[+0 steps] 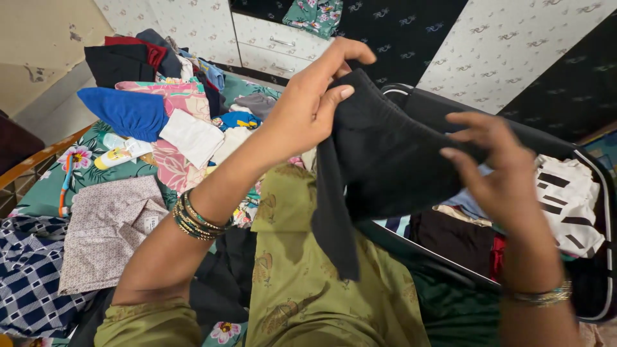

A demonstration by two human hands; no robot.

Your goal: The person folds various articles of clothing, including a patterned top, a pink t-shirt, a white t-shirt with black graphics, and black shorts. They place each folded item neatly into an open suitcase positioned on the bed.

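Note:
A black garment (379, 160) hangs between my two hands above the bed. My left hand (312, 103) pinches its upper left edge, thumb on top, with green bangles on the wrist. My right hand (491, 170) grips the garment's right side, fingers curled over the cloth. A strip of the garment dangles down toward my olive patterned clothing (308, 283). Behind it lies an open black suitcase (598, 212) holding folded clothes, among them a white piece with black stripes (569, 199).
The floral green bedsheet (96, 138) carries piles of folded clothes: a blue piece (125, 112), a pink floral one (173, 160), a beige dotted shirt (106, 228), a checked navy cloth (29, 279), and a small yellow-capped bottle (122, 154). White patterned wardrobes (508, 45) stand behind.

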